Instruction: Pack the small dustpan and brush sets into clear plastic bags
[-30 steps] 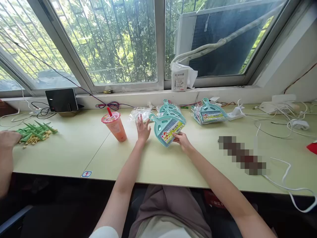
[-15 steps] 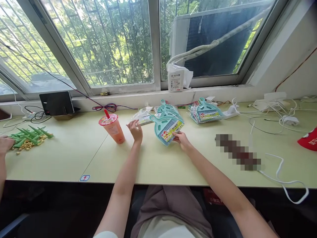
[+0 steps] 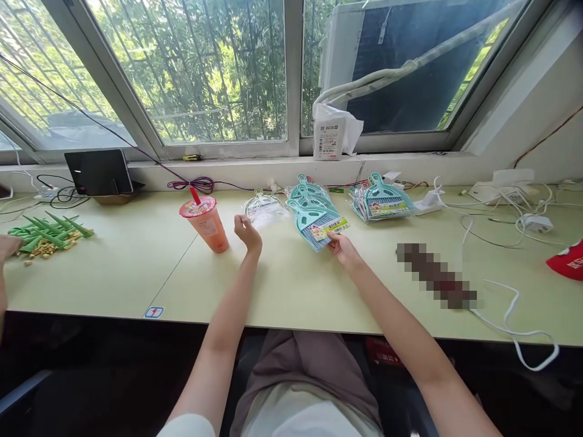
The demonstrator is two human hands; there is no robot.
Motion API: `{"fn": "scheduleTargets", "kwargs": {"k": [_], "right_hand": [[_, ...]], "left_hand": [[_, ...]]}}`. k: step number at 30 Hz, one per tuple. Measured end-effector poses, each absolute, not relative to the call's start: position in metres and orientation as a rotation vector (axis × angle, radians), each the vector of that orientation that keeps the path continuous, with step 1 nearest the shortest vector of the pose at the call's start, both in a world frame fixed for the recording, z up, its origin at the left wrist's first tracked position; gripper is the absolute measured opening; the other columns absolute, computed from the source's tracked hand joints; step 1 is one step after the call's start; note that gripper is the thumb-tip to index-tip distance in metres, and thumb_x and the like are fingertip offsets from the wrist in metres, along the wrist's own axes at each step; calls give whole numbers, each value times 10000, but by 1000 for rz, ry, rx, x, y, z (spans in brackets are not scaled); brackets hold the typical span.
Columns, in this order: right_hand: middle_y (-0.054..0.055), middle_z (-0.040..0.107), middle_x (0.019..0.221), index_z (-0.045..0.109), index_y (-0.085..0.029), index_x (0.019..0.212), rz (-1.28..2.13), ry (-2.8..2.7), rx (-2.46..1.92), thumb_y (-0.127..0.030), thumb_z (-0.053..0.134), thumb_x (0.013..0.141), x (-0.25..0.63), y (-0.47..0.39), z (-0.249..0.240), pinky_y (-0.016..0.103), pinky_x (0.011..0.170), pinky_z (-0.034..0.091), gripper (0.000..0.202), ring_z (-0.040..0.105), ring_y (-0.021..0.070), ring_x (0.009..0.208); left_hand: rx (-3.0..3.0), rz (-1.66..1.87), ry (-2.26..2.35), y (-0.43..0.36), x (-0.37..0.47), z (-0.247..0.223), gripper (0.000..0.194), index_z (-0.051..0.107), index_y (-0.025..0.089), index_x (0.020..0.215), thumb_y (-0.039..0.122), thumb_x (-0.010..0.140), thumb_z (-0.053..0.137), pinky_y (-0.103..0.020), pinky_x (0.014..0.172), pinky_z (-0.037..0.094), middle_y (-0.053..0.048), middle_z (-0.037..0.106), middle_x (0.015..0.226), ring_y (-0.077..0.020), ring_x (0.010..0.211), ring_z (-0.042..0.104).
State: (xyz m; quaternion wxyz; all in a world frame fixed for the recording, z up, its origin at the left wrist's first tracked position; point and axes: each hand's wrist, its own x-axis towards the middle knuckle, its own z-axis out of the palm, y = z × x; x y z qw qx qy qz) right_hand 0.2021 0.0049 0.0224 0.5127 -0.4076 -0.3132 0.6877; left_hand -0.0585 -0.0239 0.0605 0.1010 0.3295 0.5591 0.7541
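Observation:
My right hand [image 3: 345, 249] pinches the lower edge of a small teal dustpan-and-brush set [image 3: 315, 226] with a yellow label. Its handle points away to the left, and it overlaps other teal dustpan sets [image 3: 306, 191] lying behind it. Over the table to the left is my left hand [image 3: 248, 234], its fingers curled in, with nothing visible in them. Just beyond that hand lies a clear plastic packet [image 3: 266, 210] with a pale item in it. An orange drink cup [image 3: 210, 226] with a red straw stands left of my left hand.
Another stack of dustpan sets [image 3: 381, 200] lies right of centre. Cables and a white adapter [image 3: 536, 223] spread along the right back. Another person's hand [image 3: 10, 246] is by green pointed pieces [image 3: 50, 232] at the far left. A tablet [image 3: 99, 174] stands behind them.
My right hand has moved slightly forward and right with the dustpan set, bringing it against the pile. My left fingers have curled in more. The view has shifted slightly.

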Motion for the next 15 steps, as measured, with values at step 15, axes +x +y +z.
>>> {"fn": "scheduleTargets", "kwargs": {"k": [15], "right_hand": [[102, 734, 790, 668, -108, 788, 1787, -1290, -1346, -57, 674, 756, 263, 17, 51, 228, 568, 564, 60, 683, 159, 624]], "left_hand": [[1140, 2250, 2092, -10, -72, 42, 219, 410, 230, 985, 290, 843, 566, -350, 985, 304, -53, 529, 1099, -204, 1097, 459]]}}
